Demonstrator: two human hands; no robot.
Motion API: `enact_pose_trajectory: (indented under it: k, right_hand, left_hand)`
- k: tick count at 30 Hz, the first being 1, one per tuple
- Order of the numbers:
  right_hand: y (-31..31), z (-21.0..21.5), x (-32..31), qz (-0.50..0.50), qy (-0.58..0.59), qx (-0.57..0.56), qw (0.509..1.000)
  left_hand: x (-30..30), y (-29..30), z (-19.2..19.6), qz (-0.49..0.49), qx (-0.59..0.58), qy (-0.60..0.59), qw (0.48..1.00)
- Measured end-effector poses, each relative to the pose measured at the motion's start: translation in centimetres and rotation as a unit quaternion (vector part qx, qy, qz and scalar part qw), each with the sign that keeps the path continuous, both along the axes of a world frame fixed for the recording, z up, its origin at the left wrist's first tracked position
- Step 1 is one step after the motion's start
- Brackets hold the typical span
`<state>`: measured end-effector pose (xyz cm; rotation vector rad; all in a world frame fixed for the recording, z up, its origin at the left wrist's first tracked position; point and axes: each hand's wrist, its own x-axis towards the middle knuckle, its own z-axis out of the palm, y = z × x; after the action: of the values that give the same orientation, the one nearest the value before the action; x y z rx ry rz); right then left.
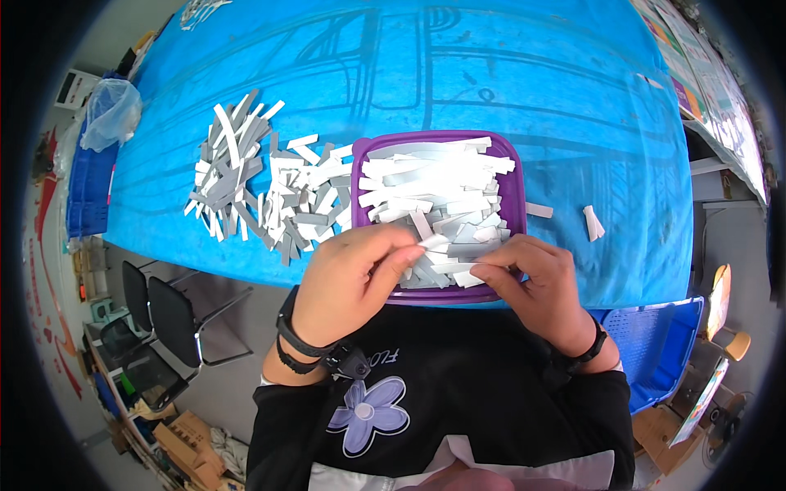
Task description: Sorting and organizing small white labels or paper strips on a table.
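A purple tray (518,168) at the table's near edge is heaped with white and grey strips (434,176) that look like paper or card. Over its near left part, my left hand (352,270) pinches one small white strip (434,241) between thumb and forefinger. My right hand (536,278) is closed over the near right part, with thumb and fingertips together at the strips. Whether a strip is caught in those right fingertips is hard to make out.
Loose grey and white strips form one pile (229,168) left of the tray and another (299,196) beside it. A few strips (594,223) lie to the right on the blue cloth (573,106). Blue crates (663,352) stand at right and left; black chairs (173,319) are at lower left.
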<state>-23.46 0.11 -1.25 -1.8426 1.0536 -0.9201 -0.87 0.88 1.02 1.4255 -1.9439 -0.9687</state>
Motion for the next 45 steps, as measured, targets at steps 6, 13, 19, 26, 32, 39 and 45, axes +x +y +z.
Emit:
enact_pose_trajectory:
  k: [6,13,19,26,32,39,45]
  right_hand:
    - [0.1,0.3,0.1,0.025,0.028,-0.003,0.999]
    - [-0.7,0.2,0.3,0.06,0.0,-0.015,0.998]
    - [-0.3,0.6,-0.8,0.052,0.081,-0.159,0.983]
    - [-0.6,0.8,-0.9,0.062,0.105,-0.146,0.982]
    - [-0.1,-0.1,-0.1,0.061,0.224,-0.107,0.967]
    - [-0.7,2.0,-1.2,-0.038,0.279,-0.099,0.954]
    - [-0.7,0.9,-0.3,-0.038,0.27,-0.055,0.961]
  left_hand:
    - [-1.1,0.2,0.2,-0.042,-0.096,0.029,0.994]
    - [-0.1,0.0,-0.7,-0.002,0.03,0.086,0.996]
    - [0.9,-0.6,-0.7,0.018,-0.143,-0.004,0.99]
    - [4.8,-0.5,-2.5,0.127,-0.184,-0.133,0.966]
    - [7.2,-1.1,-4.5,0.112,-0.182,-0.245,0.945]
    - [7.7,-1.2,-5.3,0.106,-0.178,-0.213,0.955]
    - [8.1,-1.2,-4.8,0.182,-0.112,-0.094,0.972]
